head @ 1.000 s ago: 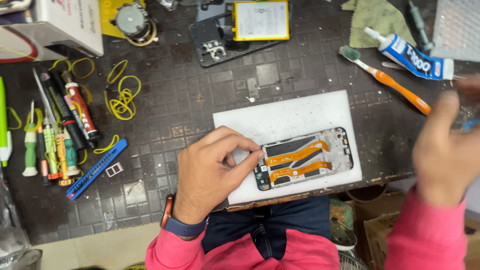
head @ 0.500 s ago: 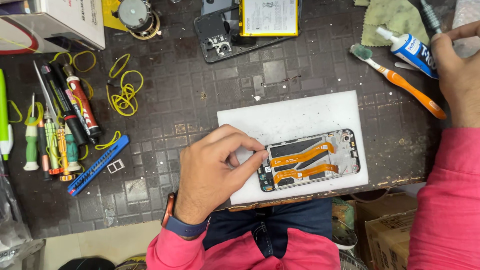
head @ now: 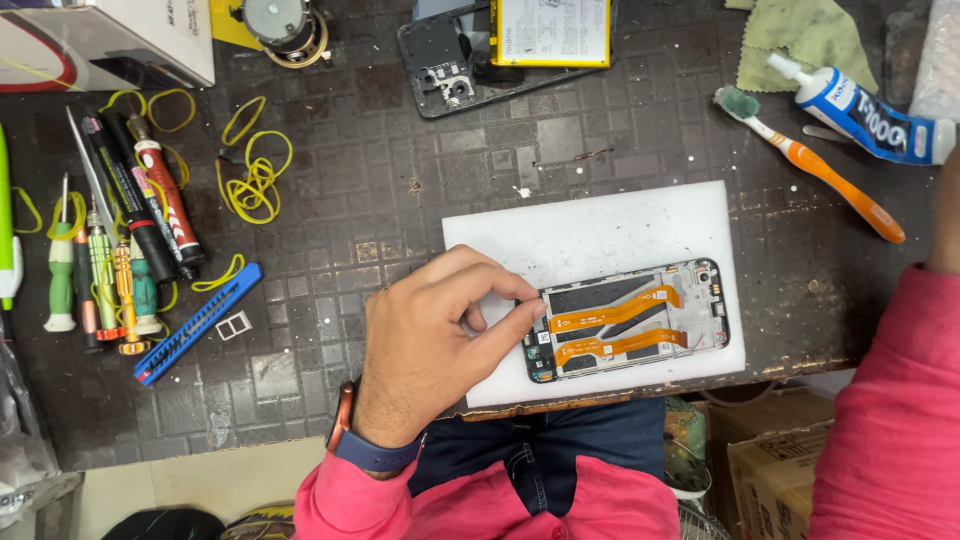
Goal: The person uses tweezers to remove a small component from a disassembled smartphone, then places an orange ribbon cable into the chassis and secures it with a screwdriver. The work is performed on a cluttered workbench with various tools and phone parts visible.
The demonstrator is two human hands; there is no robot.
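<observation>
— Phone frame (head: pixel 628 320) with the two orange flex cables (head: pixel 612 310), where is it sitting?

— It is lying flat on the white foam pad (head: pixel 590 232), toward the pad's near right corner, close to the bench edge.

— What is the left hand (head: pixel 430 350) doing?

— It is resting on the pad's left side, thumb and forefinger pinching narrowly at the frame's left end; whether something tiny is sitting between them, I cannot tell.

— And the right hand?

— Only its pink sleeve (head: pixel 890 400) is showing at the right edge, so the fingers are hidden.

— Anything nearby?

— An orange toothbrush (head: pixel 815 165) and a glue tube (head: pixel 865 110) are lying beyond the pad, and screwdrivers (head: pixel 100 270) are lying far left.
</observation>
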